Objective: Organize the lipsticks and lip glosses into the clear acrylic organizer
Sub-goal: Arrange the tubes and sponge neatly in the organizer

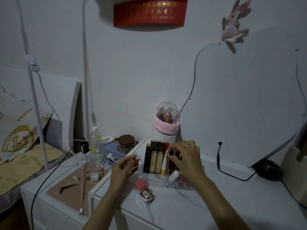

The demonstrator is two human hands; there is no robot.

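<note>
A clear acrylic organizer (180,188) stands on the white marble-look table top. Its back left slots hold several upright black-and-gold lipsticks (157,157) and a white tube with a yellow cap (164,165). Dark red lipsticks (173,161) stand in its right rows. A white oval item (173,176) and pink tubes (181,181) lie in the front compartments. My right hand (186,156) is over the right rows, thumb and fingers pinching a dark red lipstick there. My left hand (123,168) hovers just left of the organizer, fingers loosely curled, holding nothing.
A pink-capped jar (140,185) and a small metal item (147,195) sit in front of the organizer. Behind it stands a domed brush holder (166,123); to the right a wavy mirror (240,105) with a black cable (221,165). The lower cabinet at left holds cables (86,176), a bottle (94,141) and a jar (126,143).
</note>
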